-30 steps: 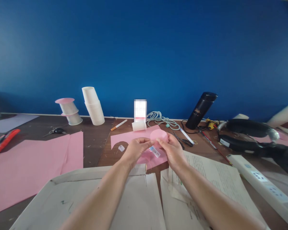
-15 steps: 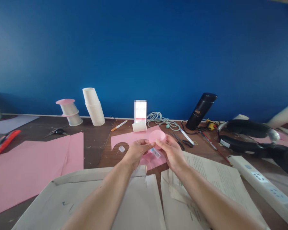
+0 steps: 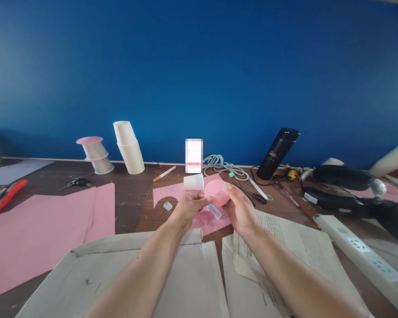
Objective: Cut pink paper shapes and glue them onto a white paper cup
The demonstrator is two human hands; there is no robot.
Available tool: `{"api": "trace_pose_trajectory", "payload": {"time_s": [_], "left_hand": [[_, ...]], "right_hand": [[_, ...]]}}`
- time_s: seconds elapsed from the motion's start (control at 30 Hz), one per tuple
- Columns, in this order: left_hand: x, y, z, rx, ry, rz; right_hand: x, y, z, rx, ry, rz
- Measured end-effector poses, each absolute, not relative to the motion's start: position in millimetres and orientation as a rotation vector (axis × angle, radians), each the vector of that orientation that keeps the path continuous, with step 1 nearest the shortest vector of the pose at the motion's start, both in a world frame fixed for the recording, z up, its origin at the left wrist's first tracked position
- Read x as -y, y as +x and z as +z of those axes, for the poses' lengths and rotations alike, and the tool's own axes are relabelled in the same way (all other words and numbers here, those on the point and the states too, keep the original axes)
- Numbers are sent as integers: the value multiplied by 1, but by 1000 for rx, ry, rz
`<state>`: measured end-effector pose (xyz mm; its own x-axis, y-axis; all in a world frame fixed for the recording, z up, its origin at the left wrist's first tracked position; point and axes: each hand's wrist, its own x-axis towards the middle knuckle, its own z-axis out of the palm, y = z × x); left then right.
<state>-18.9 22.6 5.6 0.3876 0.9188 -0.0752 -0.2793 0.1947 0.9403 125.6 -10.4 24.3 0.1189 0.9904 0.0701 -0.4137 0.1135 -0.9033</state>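
Both hands pinch one round pink paper disc (image 3: 216, 192) above the table: left hand (image 3: 188, 208) grips its left edge, right hand (image 3: 239, 209) its right. Just behind lies a loose white paper cup (image 3: 193, 182). Farther left, one capped pair of white paper cups (image 3: 95, 154) looks finished; this disc seems unattached.

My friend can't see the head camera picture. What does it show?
Two hands, left hand and right hand, hold a paper cup with a pink paper circle over a messy brown table. Pink paper sheets, stacked cups and a black bottle lie around.
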Motion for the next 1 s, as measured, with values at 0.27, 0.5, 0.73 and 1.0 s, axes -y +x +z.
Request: {"api": "trace_pose_trajectory", "payload": {"time_s": [0.27,0.5,0.73,1.0], "left_hand": [[-19,-19,7,-748,1031,923],[-20,-18,7,-771,1072,960],[-20,-18,8,-775,1039,963],[-17,-16,10,-744,1062,939]], "right_hand": [[10,127,24,784,-930,1239],[9,128,25,712,-859,1400],[14,124,26,842,-905,1393],[11,125,26,877,-956,1354]]}}
